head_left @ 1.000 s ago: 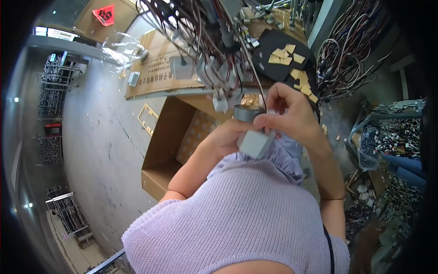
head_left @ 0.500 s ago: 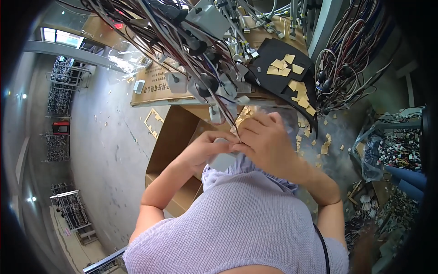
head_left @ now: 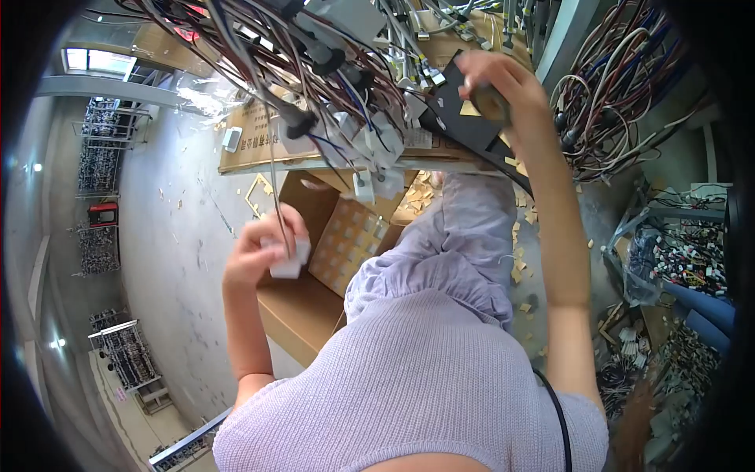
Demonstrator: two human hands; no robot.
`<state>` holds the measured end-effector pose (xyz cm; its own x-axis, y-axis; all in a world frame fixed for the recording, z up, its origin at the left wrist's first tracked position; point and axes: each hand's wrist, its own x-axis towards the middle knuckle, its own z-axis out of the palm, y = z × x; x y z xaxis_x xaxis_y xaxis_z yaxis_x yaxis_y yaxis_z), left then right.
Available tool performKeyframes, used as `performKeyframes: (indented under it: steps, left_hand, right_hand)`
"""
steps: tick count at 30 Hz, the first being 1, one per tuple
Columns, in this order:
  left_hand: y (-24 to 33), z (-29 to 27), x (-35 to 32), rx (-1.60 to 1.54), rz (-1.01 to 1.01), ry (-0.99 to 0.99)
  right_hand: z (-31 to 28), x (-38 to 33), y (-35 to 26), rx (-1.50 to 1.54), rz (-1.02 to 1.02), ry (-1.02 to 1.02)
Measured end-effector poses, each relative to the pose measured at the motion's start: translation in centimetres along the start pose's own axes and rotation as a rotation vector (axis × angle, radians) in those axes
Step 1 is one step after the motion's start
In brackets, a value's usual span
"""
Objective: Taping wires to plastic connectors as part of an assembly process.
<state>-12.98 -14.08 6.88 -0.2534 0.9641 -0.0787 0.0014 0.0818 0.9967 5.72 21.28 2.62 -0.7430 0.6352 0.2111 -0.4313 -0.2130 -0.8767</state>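
Observation:
My left hand (head_left: 266,242) is closed around a white block-shaped plastic housing (head_left: 289,261) with a cable running up from it, above an open cardboard box (head_left: 292,311). A bundle of cables (head_left: 244,59) with black grommets and white housings hangs in front of me. My right hand (head_left: 507,82) reaches far forward over a black sheet (head_left: 447,118) bearing tan paper pieces (head_left: 469,108). Its fingers are bent and smeared by motion. A blurred olive-brown round shape (head_left: 489,104) shows below its palm; I cannot tell whether the hand holds it.
A cardboard-covered work surface (head_left: 255,145) lies ahead, with a white housing (head_left: 232,139) at its left. More cables (head_left: 598,94) hang at the right by a metal post (head_left: 568,39). Tan scraps (head_left: 519,271) litter the floor. Connectors fill a plastic-lined bin (head_left: 676,256) at right.
My hands have parted from close together in front of me. The left moved left and down with the white housing; the right moved forward over the black sheet. The box's inside now shows more.

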Motion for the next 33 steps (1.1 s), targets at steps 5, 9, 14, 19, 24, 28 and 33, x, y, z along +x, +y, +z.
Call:
performKeyframes:
  steps: [5,9,14,19,24,28,33]
  left_hand:
    - [-2.2,-3.0,2.9,0.452,0.044,0.684]
    - [-1.8,0.7,3.6,0.716,0.586,1.108]
    - [0.9,9.6,8.0,0.871,0.932,0.294]
    - [0.4,16.3,12.9,-0.019,0.515,0.169]
    - [1.2,17.6,15.6,0.824,0.915,0.364]
    - [-0.9,16.4,16.3,1.123,0.237,0.072]
    - [-1.6,17.6,14.5,0.043,0.296,-0.163]
  right_hand:
    - [-3.9,8.2,9.9,-0.318,0.482,-0.422]
    - [-2.4,6.6,10.0,-0.335,0.424,-0.218]
    - [-3.4,-0.1,4.7,-0.461,0.187,0.084]
    - [1.0,-8.7,-5.6,-1.058,-0.276,0.332]
    - [1.9,-12.9,-10.1,-1.32,-0.279,0.346]
    - [0.0,-13.3,-10.3,-1.233,-0.118,0.379]
    - [0.7,-14.9,-10.3,-0.246,0.092,0.055]
